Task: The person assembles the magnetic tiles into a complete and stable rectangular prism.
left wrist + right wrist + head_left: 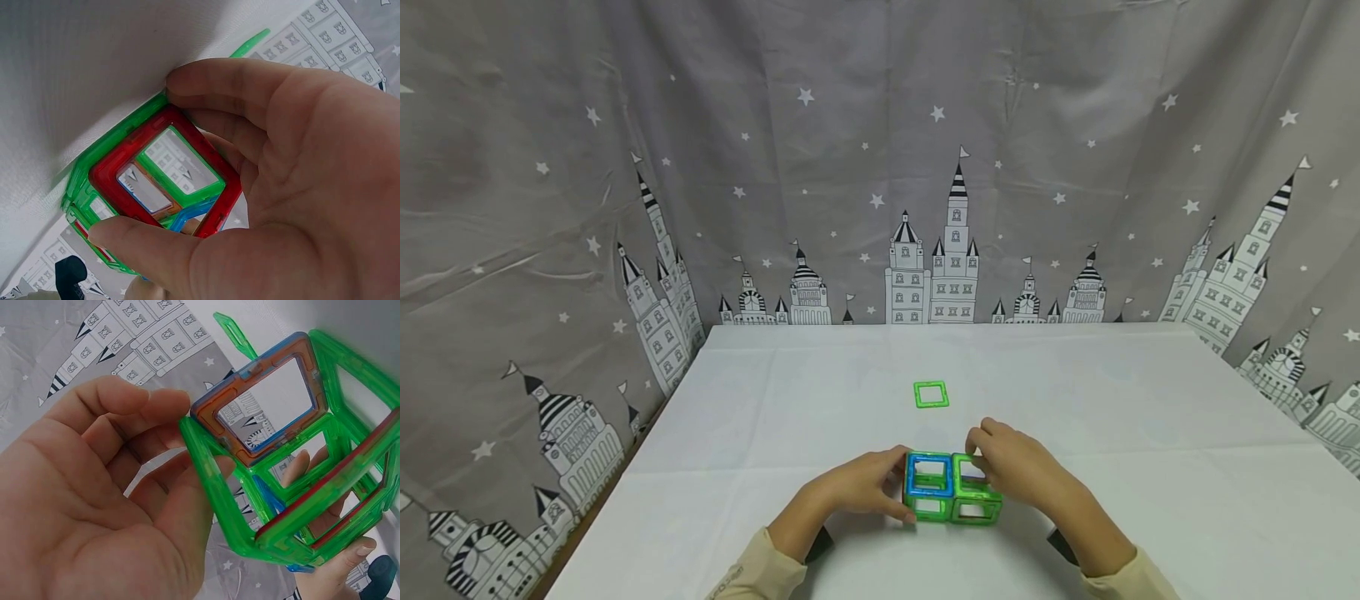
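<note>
Two joined cubes of square magnetic tiles stand near the table's front, with a blue tile (931,492) on top of the left cube. My left hand (865,483) grips that cube from the left, fingers at the far side and thumb at the near side. A red tile (115,194) forms its left wall in the left wrist view. On the right, my right hand (1022,467) pinches a green tile (219,494) of the right cube, thumb through the frame's opening. Beside the fingertips, an orange tile (225,440) shows in the right wrist view.
A single green square tile (931,405) lies flat on the white table (820,392), beyond the cubes. Behind the table hangs a grey curtain (850,83) printed with castles and stars.
</note>
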`<act>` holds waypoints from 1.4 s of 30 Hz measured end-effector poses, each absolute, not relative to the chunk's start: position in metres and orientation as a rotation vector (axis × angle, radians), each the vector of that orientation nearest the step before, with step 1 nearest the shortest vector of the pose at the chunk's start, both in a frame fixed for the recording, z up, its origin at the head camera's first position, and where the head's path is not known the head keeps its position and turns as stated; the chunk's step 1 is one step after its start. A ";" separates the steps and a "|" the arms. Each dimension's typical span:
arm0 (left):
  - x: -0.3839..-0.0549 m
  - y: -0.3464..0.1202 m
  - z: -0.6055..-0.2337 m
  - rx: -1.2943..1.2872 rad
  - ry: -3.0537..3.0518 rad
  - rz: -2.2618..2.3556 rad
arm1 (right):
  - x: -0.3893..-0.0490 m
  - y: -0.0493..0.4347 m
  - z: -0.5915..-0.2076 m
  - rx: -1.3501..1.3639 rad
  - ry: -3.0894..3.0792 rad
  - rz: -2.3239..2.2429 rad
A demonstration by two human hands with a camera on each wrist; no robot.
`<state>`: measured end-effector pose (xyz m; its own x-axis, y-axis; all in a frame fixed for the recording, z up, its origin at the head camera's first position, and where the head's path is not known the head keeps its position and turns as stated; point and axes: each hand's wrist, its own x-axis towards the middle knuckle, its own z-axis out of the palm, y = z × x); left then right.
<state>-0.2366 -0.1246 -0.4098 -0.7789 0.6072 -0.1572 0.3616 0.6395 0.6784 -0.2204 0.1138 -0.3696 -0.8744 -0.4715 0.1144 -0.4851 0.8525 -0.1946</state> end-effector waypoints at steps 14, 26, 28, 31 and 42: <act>-0.239 -0.128 -0.405 0.771 2.527 0.884 | -0.244 0.133 -0.357 0.802 -3.006 0.585; -0.238 -0.123 -0.406 0.776 2.509 0.865 | -0.328 0.124 -0.370 0.895 -3.026 0.732; -0.237 -0.122 -0.406 0.785 2.503 0.863 | -0.343 0.120 -0.374 0.867 -3.050 0.700; -0.235 -0.123 -0.407 0.786 2.501 0.856 | -0.362 0.113 -0.381 0.843 -3.095 0.653; -0.233 -0.128 -0.409 0.782 2.509 0.863 | -0.383 0.083 -0.412 0.846 -3.271 0.465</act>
<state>-0.2332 -0.1277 -0.4090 -0.7761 0.6093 -0.1627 0.3803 0.6580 0.6499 -0.3832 0.0828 -0.4122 -0.8434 -0.5033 -0.1880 -0.4310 0.8427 -0.3227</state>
